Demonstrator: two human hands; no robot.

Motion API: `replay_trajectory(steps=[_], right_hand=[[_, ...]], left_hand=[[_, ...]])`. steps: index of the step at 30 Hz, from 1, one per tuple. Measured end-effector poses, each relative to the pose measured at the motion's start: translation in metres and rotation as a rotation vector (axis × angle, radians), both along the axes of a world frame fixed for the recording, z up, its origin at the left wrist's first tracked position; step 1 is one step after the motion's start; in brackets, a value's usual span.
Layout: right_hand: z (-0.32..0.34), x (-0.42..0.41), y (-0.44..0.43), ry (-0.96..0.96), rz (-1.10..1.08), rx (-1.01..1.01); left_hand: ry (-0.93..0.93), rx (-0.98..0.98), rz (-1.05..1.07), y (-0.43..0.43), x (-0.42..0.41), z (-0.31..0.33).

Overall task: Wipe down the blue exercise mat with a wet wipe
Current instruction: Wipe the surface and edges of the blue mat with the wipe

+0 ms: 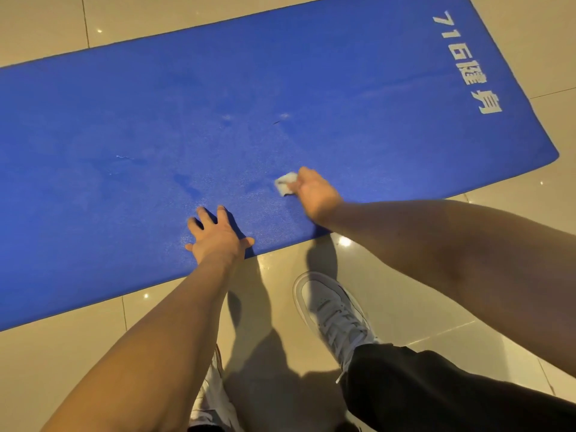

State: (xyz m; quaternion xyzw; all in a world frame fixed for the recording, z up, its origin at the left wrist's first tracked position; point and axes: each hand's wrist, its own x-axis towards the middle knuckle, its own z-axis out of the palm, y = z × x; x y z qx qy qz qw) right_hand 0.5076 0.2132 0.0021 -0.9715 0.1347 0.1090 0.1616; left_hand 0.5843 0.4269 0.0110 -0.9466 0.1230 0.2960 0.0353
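From the head camera, a long blue foam exercise mat [280, 88] lies flat on a glossy beige tiled floor [46, 26]. It runs across the frame from about 8 o'clock to 2 o'clock. White printed lettering [467, 60] sits near the mat's end at 2 o'clock. A few pale scuffs and faint darker streaks mark the middle of the mat.

A small crumpled white wet wipe [285, 183] lies on the mat just right of frame centre, close to the near long edge. The right hand [314, 194] reaches in from 4 o'clock and grips the wipe, its fingers bent down over it and holding it against the mat. Part of the wipe sticks out at the hand's 10 o'clock side. The fingertips themselves are hidden behind the back of the hand.

The left hand [218, 233] comes up from 7 o'clock and rests palm down on the mat at its near edge. Its fingers are spread and straight, and it holds nothing. It sits at about 8 o'clock from the wipe, near it but apart.

Below the mat, at 5 o'clock from frame centre, a white laced sneaker [330, 310] stands on the tiles, with a black trouser leg [420, 385] above it. Part of a second light shoe [212, 394] shows at 6 o'clock, partly hidden by the left forearm.
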Motion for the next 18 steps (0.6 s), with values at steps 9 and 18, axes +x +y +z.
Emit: replay_trajectory(steps=[9, 18], right_hand=[[0.005, 0.015, 0.019, 0.032, -0.255, 0.047], [-0.007, 0.016, 0.056, 0.064, 0.219, 0.046]], left_hand=[[0.021, 0.001, 0.006, 0.000, 0.001, 0.002], [0.035, 0.014, -0.005, -0.001, 0.000, 0.007]])
